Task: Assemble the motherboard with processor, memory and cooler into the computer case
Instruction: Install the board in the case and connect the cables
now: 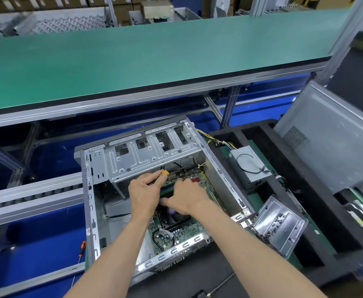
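An open silver computer case (91, 203) lies flat on the bench. The green motherboard (182, 232) sits inside it, with the black cooler (172, 218) partly hidden under my hands. My left hand (144, 192) is shut on a yellow cable connector (165, 173) above the board's far edge. My right hand (187, 198) rests on the board beside it, fingers curled down; what it holds is hidden. Green memory sticks (166, 188) show between the two hands.
A power supply (249, 166) with cables sits right of the case in a black tray. A clear box of screws (279, 222) lies at the case's right corner. The side panel (331, 143) leans at right. An orange-handled screwdriver (82, 248) lies left.
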A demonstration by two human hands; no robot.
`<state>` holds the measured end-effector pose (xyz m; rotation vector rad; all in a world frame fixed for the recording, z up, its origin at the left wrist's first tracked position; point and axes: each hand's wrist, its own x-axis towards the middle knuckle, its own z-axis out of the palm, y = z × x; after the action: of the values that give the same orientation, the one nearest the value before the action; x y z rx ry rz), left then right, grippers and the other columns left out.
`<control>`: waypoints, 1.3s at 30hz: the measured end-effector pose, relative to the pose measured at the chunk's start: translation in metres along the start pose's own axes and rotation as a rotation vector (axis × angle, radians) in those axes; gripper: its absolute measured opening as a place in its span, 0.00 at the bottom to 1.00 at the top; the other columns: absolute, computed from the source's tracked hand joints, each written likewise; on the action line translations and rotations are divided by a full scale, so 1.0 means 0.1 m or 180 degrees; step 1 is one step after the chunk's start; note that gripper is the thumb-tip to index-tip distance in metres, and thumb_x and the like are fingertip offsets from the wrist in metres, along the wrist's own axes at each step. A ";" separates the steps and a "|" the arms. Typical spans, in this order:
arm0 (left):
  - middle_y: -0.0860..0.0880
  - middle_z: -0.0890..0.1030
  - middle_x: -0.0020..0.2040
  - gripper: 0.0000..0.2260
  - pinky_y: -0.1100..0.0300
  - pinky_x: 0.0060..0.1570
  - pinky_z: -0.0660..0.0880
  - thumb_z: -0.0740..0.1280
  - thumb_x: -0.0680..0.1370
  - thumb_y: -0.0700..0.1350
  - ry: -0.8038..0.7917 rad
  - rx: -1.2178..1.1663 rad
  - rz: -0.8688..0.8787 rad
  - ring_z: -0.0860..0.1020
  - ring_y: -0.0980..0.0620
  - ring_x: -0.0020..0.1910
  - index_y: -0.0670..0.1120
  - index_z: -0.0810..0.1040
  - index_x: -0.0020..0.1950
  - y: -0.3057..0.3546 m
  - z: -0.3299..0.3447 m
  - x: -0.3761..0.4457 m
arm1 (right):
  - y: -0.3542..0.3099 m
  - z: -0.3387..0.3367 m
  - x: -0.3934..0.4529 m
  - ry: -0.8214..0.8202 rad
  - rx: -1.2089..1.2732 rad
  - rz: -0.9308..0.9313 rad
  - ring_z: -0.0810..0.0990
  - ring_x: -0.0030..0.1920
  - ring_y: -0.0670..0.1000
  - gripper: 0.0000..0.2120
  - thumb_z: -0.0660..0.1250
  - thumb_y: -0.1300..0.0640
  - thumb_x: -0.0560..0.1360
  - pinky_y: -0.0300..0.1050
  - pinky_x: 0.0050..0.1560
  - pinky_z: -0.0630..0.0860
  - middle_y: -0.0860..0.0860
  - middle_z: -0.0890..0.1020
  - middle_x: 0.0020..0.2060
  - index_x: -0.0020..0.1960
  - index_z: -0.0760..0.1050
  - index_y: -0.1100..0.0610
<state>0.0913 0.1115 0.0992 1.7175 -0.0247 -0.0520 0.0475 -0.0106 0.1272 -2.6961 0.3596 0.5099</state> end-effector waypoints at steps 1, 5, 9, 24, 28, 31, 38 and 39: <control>0.58 0.85 0.41 0.10 0.59 0.49 0.78 0.78 0.72 0.46 0.0023 0.0037 0.0017 0.83 0.58 0.44 0.63 0.86 0.42 0.00 -0.01 0.00 | -0.08 0.06 -0.02 -0.0097 -0.0076 0.0020 0.78 0.60 0.62 0.42 0.65 0.29 0.71 0.54 0.51 0.73 0.59 0.77 0.61 0.69 0.69 0.62; 0.55 0.84 0.39 0.07 0.62 0.46 0.76 0.78 0.72 0.47 -0.0114 0.0182 0.0150 0.82 0.57 0.42 0.59 0.87 0.46 0.02 0.01 -0.02 | -0.26 0.23 -0.09 -0.0348 -0.0082 0.0260 0.74 0.66 0.62 0.46 0.71 0.33 0.70 0.56 0.60 0.77 0.61 0.72 0.64 0.73 0.62 0.63; 0.57 0.83 0.35 0.06 0.66 0.40 0.72 0.78 0.71 0.47 -0.0485 0.0724 0.0603 0.79 0.60 0.37 0.57 0.87 0.46 0.14 0.12 -0.03 | -0.28 0.23 -0.09 -0.0250 -0.0327 -0.0119 0.73 0.66 0.65 0.34 0.68 0.43 0.75 0.58 0.61 0.78 0.59 0.74 0.64 0.74 0.65 0.60; 0.54 0.86 0.37 0.06 0.52 0.48 0.80 0.79 0.69 0.52 -0.2434 0.2716 0.0827 0.82 0.53 0.42 0.52 0.88 0.42 0.62 0.84 0.15 | -0.10 0.12 -0.11 -0.0811 -0.1118 -0.0554 0.68 0.73 0.63 0.40 0.65 0.34 0.76 0.62 0.72 0.67 0.59 0.70 0.74 0.78 0.61 0.58; 0.56 0.85 0.38 0.06 0.51 0.50 0.80 0.78 0.71 0.53 -0.2353 0.2777 0.0880 0.81 0.54 0.45 0.52 0.88 0.43 0.61 0.83 0.21 | 0.02 0.11 -0.07 -0.0713 -0.0990 -0.0617 0.73 0.69 0.61 0.43 0.70 0.33 0.72 0.58 0.67 0.73 0.58 0.74 0.70 0.76 0.65 0.58; 0.53 0.84 0.38 0.07 0.50 0.51 0.80 0.78 0.71 0.54 -0.2190 0.2798 0.0845 0.80 0.51 0.47 0.51 0.88 0.42 0.56 0.86 0.22 | 0.07 0.12 -0.03 -0.0700 -0.1078 -0.0743 0.75 0.66 0.62 0.42 0.70 0.32 0.71 0.58 0.65 0.75 0.57 0.77 0.68 0.74 0.67 0.58; 0.49 0.84 0.37 0.08 0.52 0.51 0.77 0.79 0.70 0.51 -0.2201 0.2935 0.0727 0.78 0.46 0.46 0.47 0.87 0.38 0.48 0.97 0.20 | -0.03 0.17 0.05 -0.0973 -0.1666 -0.1023 0.72 0.68 0.65 0.40 0.63 0.30 0.74 0.66 0.68 0.67 0.60 0.74 0.70 0.75 0.66 0.58; 0.47 0.83 0.35 0.10 0.52 0.50 0.77 0.79 0.70 0.50 -0.2254 0.2985 0.0663 0.76 0.44 0.43 0.45 0.85 0.35 0.48 1.00 0.22 | -0.05 0.18 0.04 -0.0953 -0.1664 -0.1080 0.72 0.68 0.65 0.41 0.63 0.30 0.74 0.65 0.68 0.67 0.59 0.74 0.70 0.75 0.66 0.58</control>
<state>0.1091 0.0050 0.1314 2.5259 -0.8673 -0.5645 0.0475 0.0007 0.1115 -3.0033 -0.3592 0.9953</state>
